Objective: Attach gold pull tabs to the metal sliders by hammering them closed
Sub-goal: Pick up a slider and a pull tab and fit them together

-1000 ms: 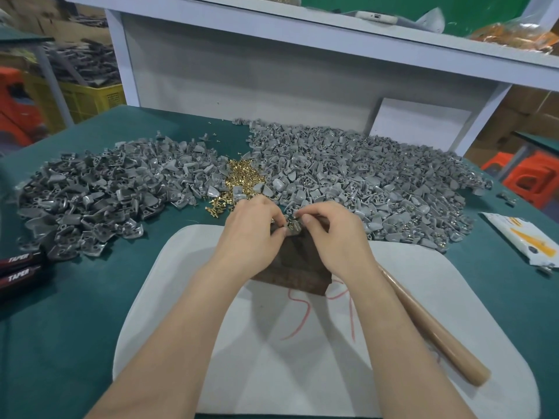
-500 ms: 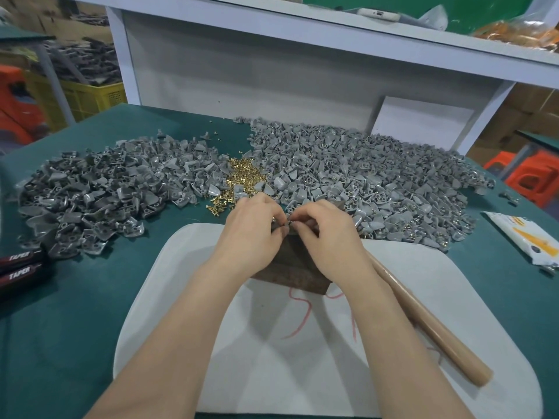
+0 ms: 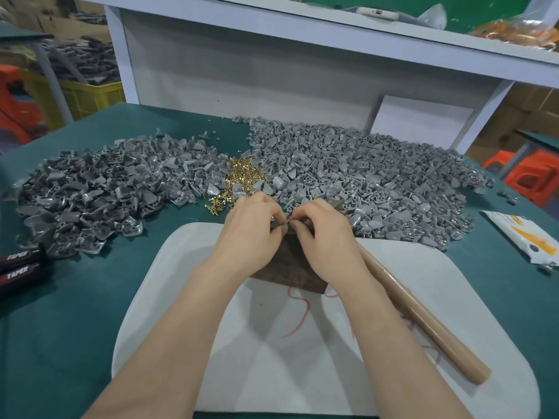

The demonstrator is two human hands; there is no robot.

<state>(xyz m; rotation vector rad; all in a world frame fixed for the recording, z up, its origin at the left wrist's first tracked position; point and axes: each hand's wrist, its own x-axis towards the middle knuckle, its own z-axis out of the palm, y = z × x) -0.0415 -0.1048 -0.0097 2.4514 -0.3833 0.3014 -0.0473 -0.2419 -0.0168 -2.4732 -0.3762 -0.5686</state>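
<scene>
My left hand (image 3: 252, 228) and my right hand (image 3: 322, 231) meet fingertip to fingertip over the far end of a dark wooden block (image 3: 290, 273). Together they pinch a small grey metal slider (image 3: 286, 222), which their fingers mostly hide. Whether a gold tab is on it cannot be seen. A small heap of gold pull tabs (image 3: 239, 179) lies just beyond my left hand. Grey sliders fill a large pile on the left (image 3: 99, 192) and another on the right (image 3: 363, 176). The hammer's wooden handle (image 3: 423, 322) lies untouched to the right of my right forearm.
A white board (image 3: 423, 267) with red scribbles lies under the block on the green table (image 3: 75, 313). Red-and-black TAPER tool handles (image 3: 18, 264) sit at the left edge. A white-and-orange packet (image 3: 523, 234) lies at the right. A white shelf unit (image 3: 272, 71) stands behind the piles.
Both hands stay together over the block, fingers shifting slightly on the small slider. Nothing else has moved.
</scene>
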